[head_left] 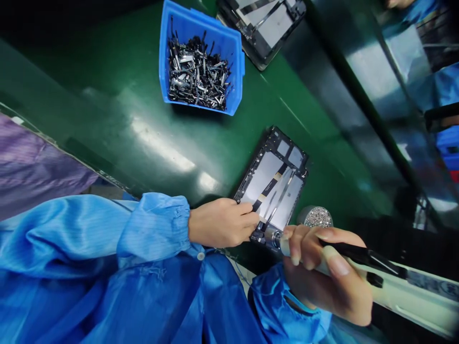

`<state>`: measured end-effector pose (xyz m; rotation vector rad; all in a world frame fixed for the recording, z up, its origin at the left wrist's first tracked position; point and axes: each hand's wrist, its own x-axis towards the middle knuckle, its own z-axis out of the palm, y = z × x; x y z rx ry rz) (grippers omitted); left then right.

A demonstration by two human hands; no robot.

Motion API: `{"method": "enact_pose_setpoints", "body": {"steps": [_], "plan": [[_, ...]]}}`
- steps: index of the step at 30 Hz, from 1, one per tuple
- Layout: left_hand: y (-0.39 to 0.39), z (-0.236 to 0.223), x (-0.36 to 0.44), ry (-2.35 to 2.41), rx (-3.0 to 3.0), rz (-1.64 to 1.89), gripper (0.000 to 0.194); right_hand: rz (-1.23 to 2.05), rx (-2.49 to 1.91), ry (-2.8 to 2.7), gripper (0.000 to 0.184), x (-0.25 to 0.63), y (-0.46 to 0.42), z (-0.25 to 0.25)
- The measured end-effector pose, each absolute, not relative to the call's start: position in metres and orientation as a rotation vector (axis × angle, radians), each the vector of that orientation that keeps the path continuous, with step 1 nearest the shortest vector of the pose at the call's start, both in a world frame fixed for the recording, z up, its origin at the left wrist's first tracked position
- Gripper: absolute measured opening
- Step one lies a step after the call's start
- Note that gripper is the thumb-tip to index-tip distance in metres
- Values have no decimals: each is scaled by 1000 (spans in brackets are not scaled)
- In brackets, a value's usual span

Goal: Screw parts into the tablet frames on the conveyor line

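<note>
An opened tablet [267, 191], with grey battery panels and dark flex cables, lies slanted on the green bench. My left hand [224, 222] is closed at its lower left edge, thumb and fingers gripping the frame. My right hand [322, 263] is wrapped round a pale electric screwdriver [412, 294]. Its metal nose points down at the tablet's near end, where the bit's exact contact is hidden. Along the screwdriver, under my fingers, runs a slim black piece; I cannot tell whether it is a lever or a separate tool.
Just right of the tablet stands a round container of tiny screws [317, 217]. A blue bin [201, 62] full of small dark and metal parts is farther back. Another opened tablet [265, 28] lies beyond it. A metal rail [344, 81] borders the bench; a person's purple garment [36, 162] shows at left.
</note>
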<state>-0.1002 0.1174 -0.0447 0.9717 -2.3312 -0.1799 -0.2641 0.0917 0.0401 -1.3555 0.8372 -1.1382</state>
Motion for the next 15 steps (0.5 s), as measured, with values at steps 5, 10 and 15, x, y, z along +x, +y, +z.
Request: {"method": "enact_pose_setpoints", "body": {"steps": [5,10,15], "plan": [[118,-46,-100,-2308,964,-170,27,-1097,-1374,913,12,-266,98,42],[119,-46,-102,-2293,963,-176,24,-1101,-1383,935,10,-261,101,41],[117,-45,-102,-2336,981,-273,23,-1121,-1401,908,11,-255,101,40]]}}
